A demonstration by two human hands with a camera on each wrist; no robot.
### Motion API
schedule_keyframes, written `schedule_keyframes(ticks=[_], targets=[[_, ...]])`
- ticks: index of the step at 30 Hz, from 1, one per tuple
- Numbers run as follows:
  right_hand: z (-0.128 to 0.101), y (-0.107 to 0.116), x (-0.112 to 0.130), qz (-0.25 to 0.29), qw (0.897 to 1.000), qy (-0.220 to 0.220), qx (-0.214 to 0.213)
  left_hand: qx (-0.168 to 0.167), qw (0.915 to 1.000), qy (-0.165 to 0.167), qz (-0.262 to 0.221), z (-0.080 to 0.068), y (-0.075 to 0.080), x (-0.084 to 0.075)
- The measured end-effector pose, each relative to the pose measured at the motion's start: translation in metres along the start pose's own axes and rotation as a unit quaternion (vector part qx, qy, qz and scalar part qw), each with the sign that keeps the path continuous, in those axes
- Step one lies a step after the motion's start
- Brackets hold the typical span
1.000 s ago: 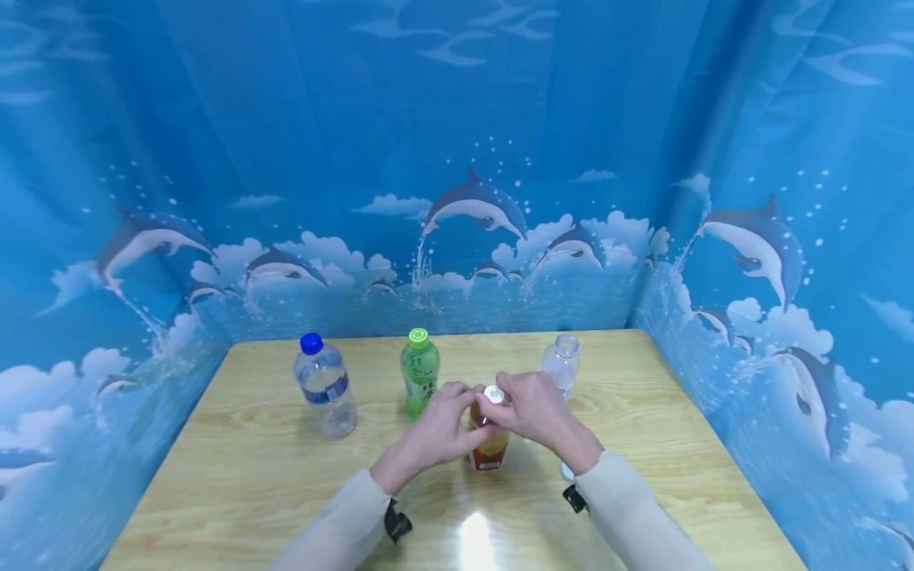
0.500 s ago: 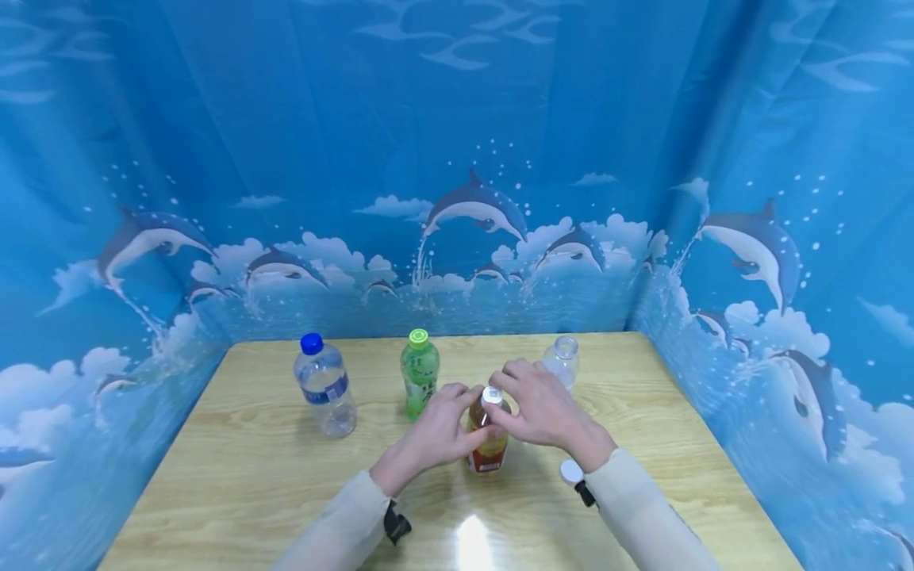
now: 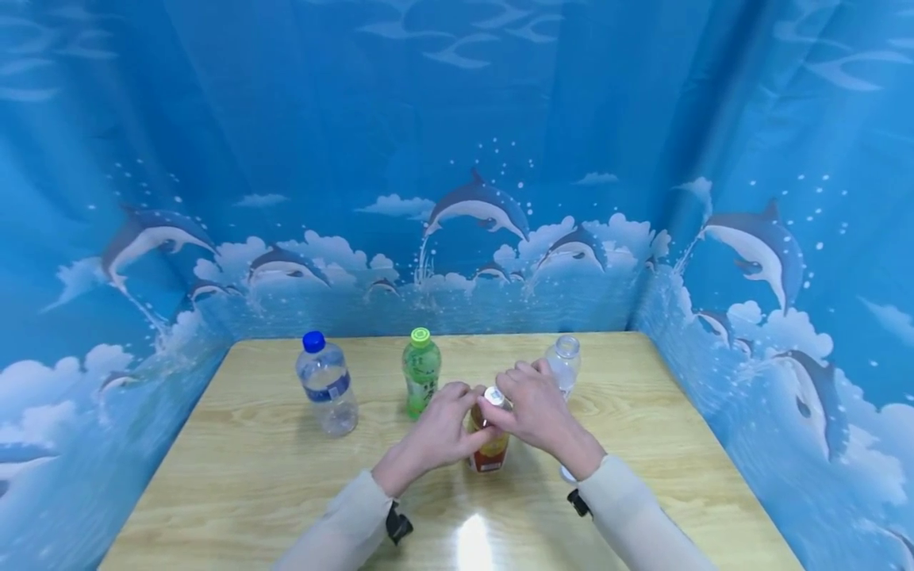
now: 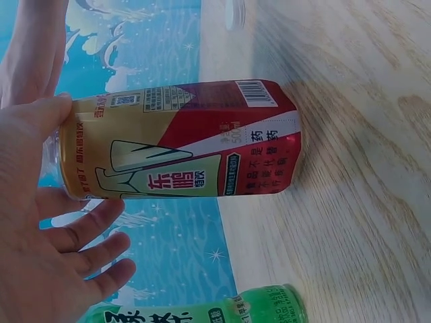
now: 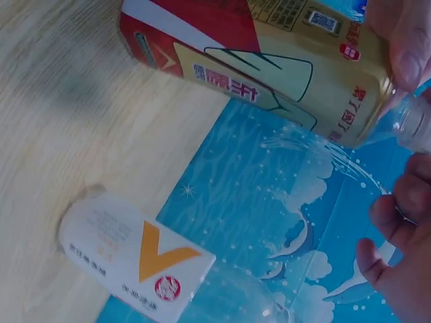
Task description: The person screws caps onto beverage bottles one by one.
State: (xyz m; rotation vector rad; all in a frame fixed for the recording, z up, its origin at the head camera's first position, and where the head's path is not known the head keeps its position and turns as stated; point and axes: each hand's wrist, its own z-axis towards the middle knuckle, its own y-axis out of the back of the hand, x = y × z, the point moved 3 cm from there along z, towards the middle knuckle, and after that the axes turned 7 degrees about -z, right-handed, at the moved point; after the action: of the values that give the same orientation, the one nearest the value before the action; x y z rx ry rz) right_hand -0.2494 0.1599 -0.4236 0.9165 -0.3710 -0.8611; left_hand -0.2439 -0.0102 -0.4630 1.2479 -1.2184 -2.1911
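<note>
A red and gold drink bottle with a white cap stands upright on the table between both hands. My left hand grips its upper part between thumb and forefinger; in the left wrist view the other fingers are apart from the bottle. My right hand pinches the cap with thumb and forefinger. Through the right wrist view, the clear bottle neck shows near the right fingers, the cap itself mostly out of frame.
Behind the right hand stands an uncapped clear bottle. A loose white cap lies by the right sleeve. Left of the hands are a green bottle and a clear bottle with a blue cap. Blue dolphin curtains enclose the table.
My right hand loosened and shifted right and up around the cap, then came back with its fingers curled in at it. The left hand and the bottle stay in place.
</note>
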Motion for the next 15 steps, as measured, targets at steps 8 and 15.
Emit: schedule_keyframes(ticks=[8,15], targets=[[-0.0002,0.0068,-0.0069,0.046,0.998,0.01,0.051,-0.015,0.9997,-0.017,0.009,-0.0013,0.0001,-0.0009],[-0.0003,0.0085,-0.007,0.085,0.992,0.001,0.094,-0.008,0.9999,-0.01,0.01,-0.0018,0.0012,-0.0017]])
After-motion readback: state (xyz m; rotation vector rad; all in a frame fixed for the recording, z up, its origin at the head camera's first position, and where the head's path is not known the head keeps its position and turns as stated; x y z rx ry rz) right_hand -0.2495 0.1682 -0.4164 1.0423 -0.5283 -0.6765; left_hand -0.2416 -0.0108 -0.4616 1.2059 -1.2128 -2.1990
